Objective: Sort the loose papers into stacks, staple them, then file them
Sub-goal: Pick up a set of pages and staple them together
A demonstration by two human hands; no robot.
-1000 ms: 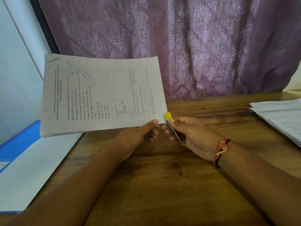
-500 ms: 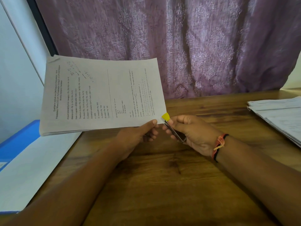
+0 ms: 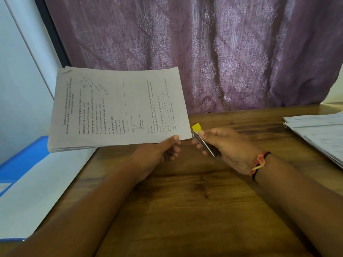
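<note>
Sheaf of white printed paper sheets (image 3: 118, 108) – held off the table in the centre left of the frame, tilted, text running sideways. Its lower right corner sits at mid-frame.

Left hand (image 3: 157, 154) – pinches the sheaf near that lower right corner. The thumb lies flat on the top sheet and the fingers are curled underneath, mostly hidden by the paper.

Small silver metal stapler with a yellow plastic end (image 3: 203, 143) – right of centre, slanted, with the yellow end uppermost and just beside the corner of the sheaf. Whether it touches the paper cannot be told.

Right hand (image 3: 228, 145) – fingers pressed together and curled round the stapler's body, thumb along its upper side. A red and black thread band (image 3: 259, 164) is on the wrist.

Second pile of loose white papers (image 3: 319, 134) – flat on the table at the right edge of the frame, well apart from both hands.

Blue-edged white file folder (image 3: 37, 182) – lower left of the frame, lying over the table's left side.

Brown wooden table (image 3: 185, 201) – lower half of the frame, beneath both forearms.

Mauve patterned curtain (image 3: 204, 52) – upper frame, hanging behind the table.
</note>
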